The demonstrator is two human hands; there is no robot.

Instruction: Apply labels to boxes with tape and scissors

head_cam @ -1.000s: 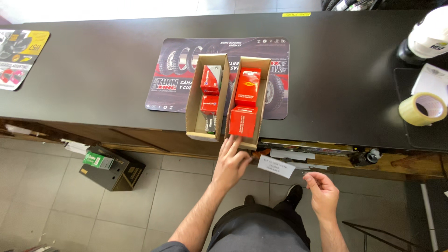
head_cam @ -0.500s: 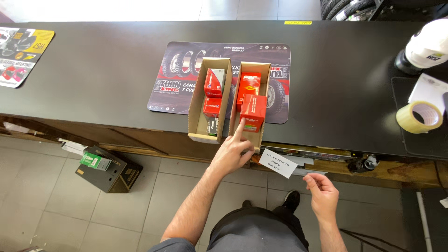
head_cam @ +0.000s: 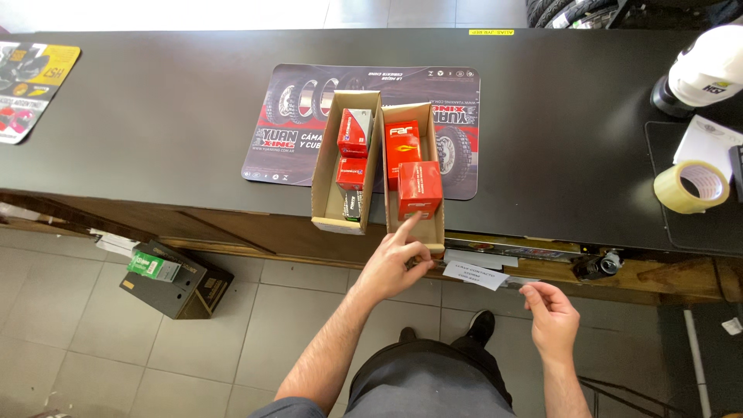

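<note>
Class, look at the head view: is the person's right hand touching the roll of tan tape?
No: the right hand hangs open below the black counter edge, while the roll of tan tape lies far off.

Parts shop: counter (head_cam: 155, 116), tyre mat (head_cam: 309, 116)

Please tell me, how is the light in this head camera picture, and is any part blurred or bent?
Head view: daylight is bright and even; the floor strip beyond the black counter is washed out white. The counter gives a soft sheen only. The left hand and the red box it touches are sharp. The wide lens curves the counter edges near the corners; the tape roll looks slightly stretched.
</note>
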